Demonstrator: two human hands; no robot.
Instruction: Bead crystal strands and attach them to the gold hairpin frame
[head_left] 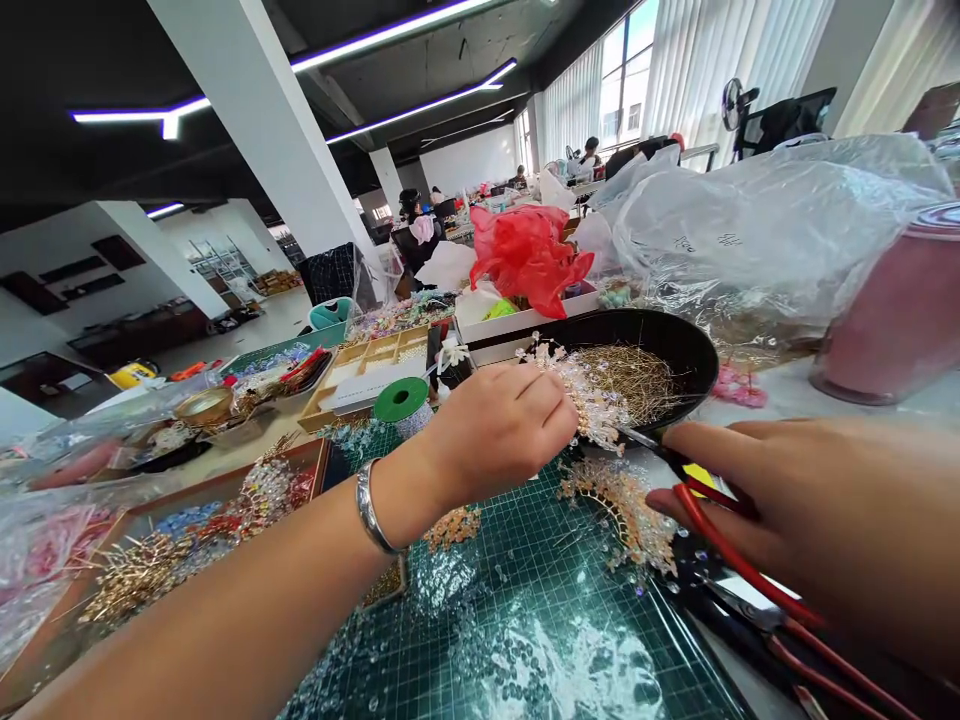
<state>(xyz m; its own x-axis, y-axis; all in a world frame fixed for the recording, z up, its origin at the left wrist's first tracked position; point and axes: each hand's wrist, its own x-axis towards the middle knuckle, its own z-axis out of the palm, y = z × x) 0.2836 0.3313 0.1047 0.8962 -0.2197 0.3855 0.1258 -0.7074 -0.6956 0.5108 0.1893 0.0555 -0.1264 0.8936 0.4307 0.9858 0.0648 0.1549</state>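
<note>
Red-handled tool [712, 535] in curled right grip [817, 500]

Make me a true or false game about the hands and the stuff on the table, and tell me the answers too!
1. The left hand holds a beaded piece. True.
2. The bangle is on the right wrist. False: the bangle is on the left wrist.
3. The right hand holds a red-handled tool. True.
4. The bowl is white. False: the bowl is black.
5. The mat is green with a grid on it. True.
6. The red bag is inside the bowl. False: the red bag is behind the bowl.
</note>
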